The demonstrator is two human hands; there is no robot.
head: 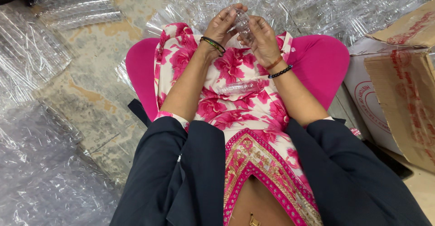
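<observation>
Worn, stained flooring [90,94] spreads to the left of your hands, with bagged stacks of clear plastic pieces [74,9] on it and a loose heap of clear containers [317,4] just beyond your fingers. You sit with your lap under both wrists. Your left hand [222,24] and right hand [262,38] are close together, both clasped round one small clear plastic bottle [242,24], raised above your knees. A second clear bottle [240,87] lies on the flowered cloth between your forearms. To the right of your right hand stands an open cardboard box [398,94]. The bottle looks very light, thin-walled and smooth, likely to dent or slip; holding it by the body with the fingertips, lightly, seems best.
</observation>
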